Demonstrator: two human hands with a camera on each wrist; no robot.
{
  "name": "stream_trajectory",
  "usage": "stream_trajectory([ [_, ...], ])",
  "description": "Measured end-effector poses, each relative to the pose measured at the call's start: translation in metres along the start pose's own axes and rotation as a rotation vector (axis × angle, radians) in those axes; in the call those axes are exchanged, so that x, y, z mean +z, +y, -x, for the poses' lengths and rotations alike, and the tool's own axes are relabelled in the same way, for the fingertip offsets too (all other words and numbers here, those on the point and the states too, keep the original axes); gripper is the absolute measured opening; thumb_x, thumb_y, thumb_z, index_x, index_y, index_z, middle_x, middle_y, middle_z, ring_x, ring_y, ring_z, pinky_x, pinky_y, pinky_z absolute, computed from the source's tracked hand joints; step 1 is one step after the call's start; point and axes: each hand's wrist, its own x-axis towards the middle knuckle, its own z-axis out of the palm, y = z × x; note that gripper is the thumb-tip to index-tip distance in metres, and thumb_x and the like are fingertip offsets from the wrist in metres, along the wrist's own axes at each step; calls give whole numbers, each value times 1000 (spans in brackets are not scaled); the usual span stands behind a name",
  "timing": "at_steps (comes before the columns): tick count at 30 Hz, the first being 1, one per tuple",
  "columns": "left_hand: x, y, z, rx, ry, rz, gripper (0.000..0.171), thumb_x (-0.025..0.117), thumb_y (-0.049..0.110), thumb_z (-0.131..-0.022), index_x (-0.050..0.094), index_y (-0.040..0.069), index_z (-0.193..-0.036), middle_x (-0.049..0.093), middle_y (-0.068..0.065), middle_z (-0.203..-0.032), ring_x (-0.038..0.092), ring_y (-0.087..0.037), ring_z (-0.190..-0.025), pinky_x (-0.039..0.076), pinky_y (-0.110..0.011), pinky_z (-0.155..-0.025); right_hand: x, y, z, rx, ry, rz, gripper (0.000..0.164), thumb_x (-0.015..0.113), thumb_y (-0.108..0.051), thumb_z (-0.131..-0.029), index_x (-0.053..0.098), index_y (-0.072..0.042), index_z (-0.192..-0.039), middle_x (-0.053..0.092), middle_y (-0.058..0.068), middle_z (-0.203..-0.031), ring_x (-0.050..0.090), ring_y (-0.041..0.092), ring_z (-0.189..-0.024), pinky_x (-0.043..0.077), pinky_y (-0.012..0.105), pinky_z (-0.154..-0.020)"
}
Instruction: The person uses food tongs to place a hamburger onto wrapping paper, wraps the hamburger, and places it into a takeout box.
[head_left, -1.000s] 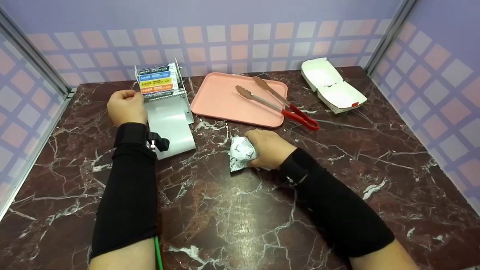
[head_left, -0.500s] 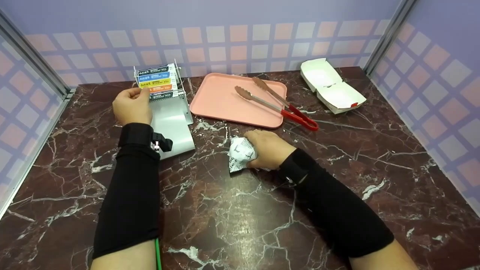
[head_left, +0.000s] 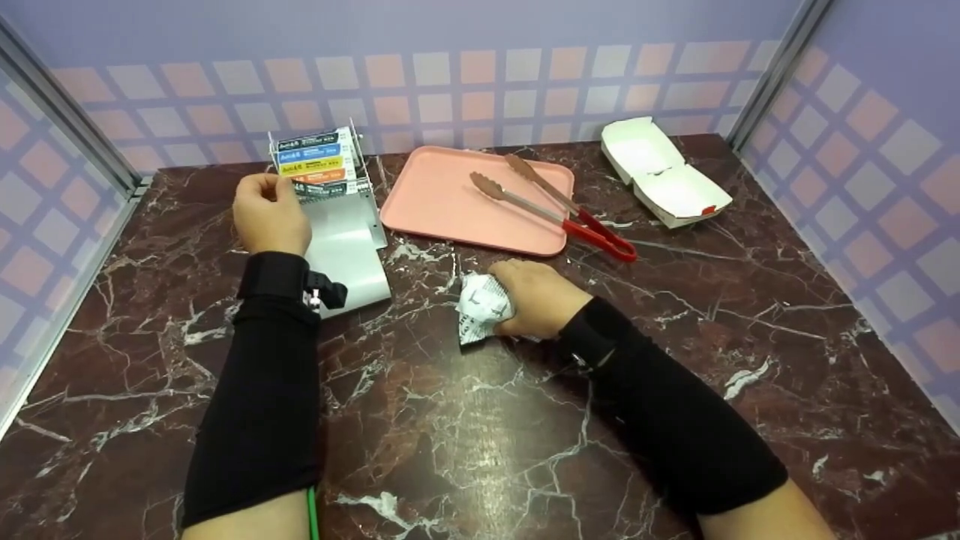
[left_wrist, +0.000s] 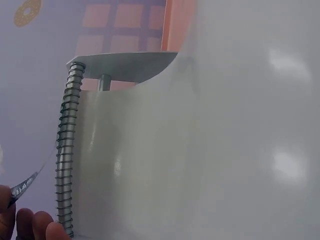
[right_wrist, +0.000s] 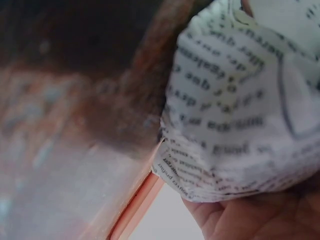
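Note:
My left hand (head_left: 271,219) is at the left side of a metal label dispenser (head_left: 341,259). Its fingers pinch the end of a dark printed label strip (left_wrist: 24,189), which the left wrist view shows beside the spring-wrapped bar (left_wrist: 66,145). Coloured labels (head_left: 313,163) in black, blue, yellow and orange line the dispenser's upper part. Near the middle of the table, my right hand (head_left: 541,296) grips a parcel wrapped in newsprint paper (head_left: 484,306) from its right side. What the paper encloses is hidden.
A pink tray (head_left: 442,202) lies behind the parcel, with red-handled tongs (head_left: 600,238) resting across it and over its edge. At the back right stands an opened white carton (head_left: 667,180). Patterned walls bound the marble-look table (head_left: 480,450) on three sides.
My left hand has shifted right, closer in front of the labels, and the dark label's left end has lifted with its fingers. My right hand and the wrapped parcel have stayed put.

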Motion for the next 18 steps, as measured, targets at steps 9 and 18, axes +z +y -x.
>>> stream_trajectory([
  [9, 5, 3, 10, 157, 44, 160, 7, 53, 20, -93, 52, 15, -88, 47, 6, -81, 46, -8, -78, 38, -21, -72, -1, 0, -1, 5, -13, 0, 73, 79, -41, -63, 49, -12, -122, 59, 1, -112, 55, 19, -106, 42, 35, -96],
  [18, 1, 21, 27, 217, -74, 378, 14, 66, 8, -83, 57, 10, -93, 58, 1, -83, 54, -11, -74, 46, -22, -69, -1, 0, -1, -4, -7, 13, 71, 79, -42, -63, 50, -12, -120, 59, 0, -110, 55, 18, -104, 43, 35, -95],
])
